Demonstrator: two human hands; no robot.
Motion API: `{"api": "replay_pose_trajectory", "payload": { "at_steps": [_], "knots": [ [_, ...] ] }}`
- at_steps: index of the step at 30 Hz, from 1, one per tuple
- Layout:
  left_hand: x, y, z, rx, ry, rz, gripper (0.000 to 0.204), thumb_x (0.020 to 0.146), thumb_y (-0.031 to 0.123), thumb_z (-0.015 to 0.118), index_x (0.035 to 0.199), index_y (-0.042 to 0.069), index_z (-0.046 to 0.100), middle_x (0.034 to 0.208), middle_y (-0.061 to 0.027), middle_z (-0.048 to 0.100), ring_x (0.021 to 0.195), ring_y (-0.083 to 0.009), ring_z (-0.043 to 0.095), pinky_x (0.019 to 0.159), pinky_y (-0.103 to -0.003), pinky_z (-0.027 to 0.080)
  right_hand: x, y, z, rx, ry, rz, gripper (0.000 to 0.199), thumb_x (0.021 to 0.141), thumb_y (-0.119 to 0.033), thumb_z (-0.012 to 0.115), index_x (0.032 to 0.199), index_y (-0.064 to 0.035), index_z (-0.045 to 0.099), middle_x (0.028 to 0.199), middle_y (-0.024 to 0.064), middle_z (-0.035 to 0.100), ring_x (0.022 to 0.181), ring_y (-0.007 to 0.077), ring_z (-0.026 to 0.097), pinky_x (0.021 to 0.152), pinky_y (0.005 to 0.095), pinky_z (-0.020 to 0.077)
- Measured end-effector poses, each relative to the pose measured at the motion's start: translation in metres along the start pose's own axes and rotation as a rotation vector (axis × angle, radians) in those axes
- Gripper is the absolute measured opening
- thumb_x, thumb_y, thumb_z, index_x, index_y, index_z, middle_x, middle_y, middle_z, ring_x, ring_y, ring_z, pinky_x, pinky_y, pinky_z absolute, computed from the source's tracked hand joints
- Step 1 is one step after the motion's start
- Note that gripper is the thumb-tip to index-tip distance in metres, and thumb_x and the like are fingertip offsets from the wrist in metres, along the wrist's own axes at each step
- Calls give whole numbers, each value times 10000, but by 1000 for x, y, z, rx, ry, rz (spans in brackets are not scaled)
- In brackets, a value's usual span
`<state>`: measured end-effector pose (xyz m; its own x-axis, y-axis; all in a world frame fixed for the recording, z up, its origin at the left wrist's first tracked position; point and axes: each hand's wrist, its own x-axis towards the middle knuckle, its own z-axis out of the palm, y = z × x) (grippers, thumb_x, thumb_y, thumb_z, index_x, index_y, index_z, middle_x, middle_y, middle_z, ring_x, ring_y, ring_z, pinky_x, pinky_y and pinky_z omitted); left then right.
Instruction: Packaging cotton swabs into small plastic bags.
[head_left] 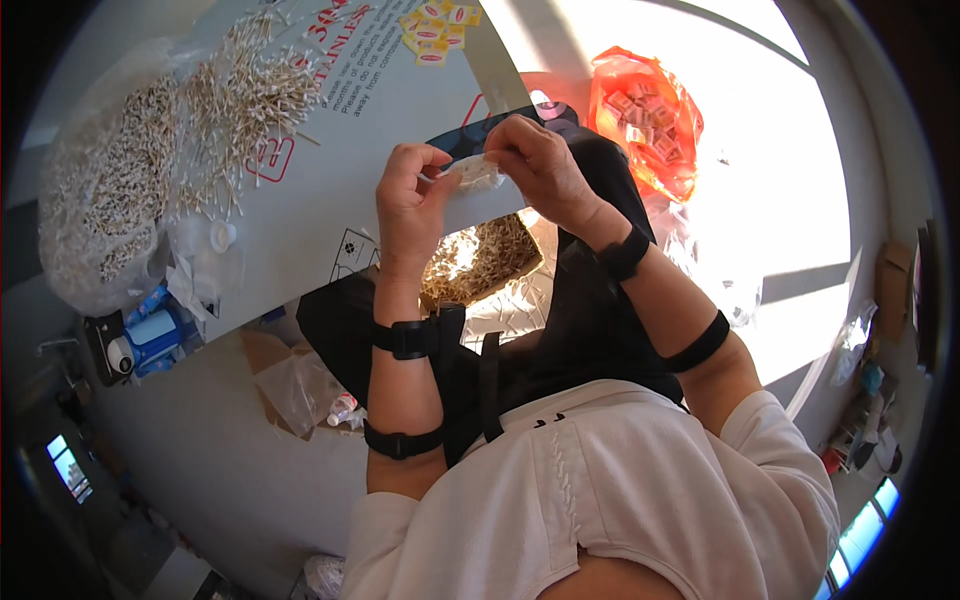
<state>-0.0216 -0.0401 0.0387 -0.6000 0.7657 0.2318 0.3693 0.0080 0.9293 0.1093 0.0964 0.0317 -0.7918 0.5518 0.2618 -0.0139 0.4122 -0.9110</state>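
A small clear plastic bag [476, 175] with whitish contents is stretched between my two hands, above my lap. My left hand [412, 205] pinches its left end between thumb and fingers. At the other end, my right hand [545, 172] grips the upper right edge with curled fingers. What exactly fills the bag is too small to tell. Below the hands sits an open box [480, 262] full of loose cotton swabs. A heap of cotton swabs [245, 95] lies on the grey table [330, 215] to the left.
A large clear bag of swabs [115, 190] bulges at the table's left. Small yellow labels [438, 30] lie at its far edge. An orange-red plastic bag [648, 120] of small packs stands right of my knee. Near the table's left corner is a blue object [152, 330]; a cardboard box [285, 385] sits below.
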Motion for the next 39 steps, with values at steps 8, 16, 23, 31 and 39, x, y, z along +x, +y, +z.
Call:
{"api": "replay_pose_trajectory", "payload": {
  "at_steps": [8, 16, 23, 31, 39],
  "knots": [
    [1, 3, 6, 271, -57, 130, 161, 759, -55, 704, 892, 12, 644, 881, -48, 570, 768, -153, 588, 663, -277, 484, 1, -5, -5, -79, -95, -105, 147, 816, -61, 674, 944, -29, 609, 867, 111, 587, 758, 288, 633, 658, 349, 500],
    [4, 8, 14, 602, -14, 400, 166, 743, -70, 630, 807, 28, 513, 824, -101, 527, 791, -312, 564, 643, -412, 482, 5, -19, 0, -465, -22, -388, 101, 829, -54, 645, 846, -59, 546, 844, 89, 519, 696, 316, 591, 584, 390, 482],
    [2, 4, 15, 502, -101, 300, 157, 773, -60, 625, 818, 19, 497, 837, -101, 522, 772, -307, 570, 631, -421, 481, 2, -7, -1, -427, -136, -242, 116, 844, -34, 634, 875, -46, 523, 873, 106, 517, 707, 334, 598, 583, 402, 478],
    [-11, 1, 14, 77, -95, 16, 205, 742, -23, 713, 925, 33, 640, 831, -80, 547, 742, -262, 612, 648, -350, 513, -5, -12, -4, -140, -132, -83, 102, 809, -47, 670, 877, -38, 596, 857, 110, 548, 760, 329, 624, 668, 388, 508],
    [10, 3, 28, 440, -130, 141, 162, 766, 0, 743, 887, 1, 635, 749, -38, 539, 682, -129, 575, 609, -262, 465, -3, -3, -7, -250, -8, -155, 81, 836, -18, 633, 848, -28, 554, 827, 111, 528, 714, 319, 588, 628, 377, 478]
  ]
}}
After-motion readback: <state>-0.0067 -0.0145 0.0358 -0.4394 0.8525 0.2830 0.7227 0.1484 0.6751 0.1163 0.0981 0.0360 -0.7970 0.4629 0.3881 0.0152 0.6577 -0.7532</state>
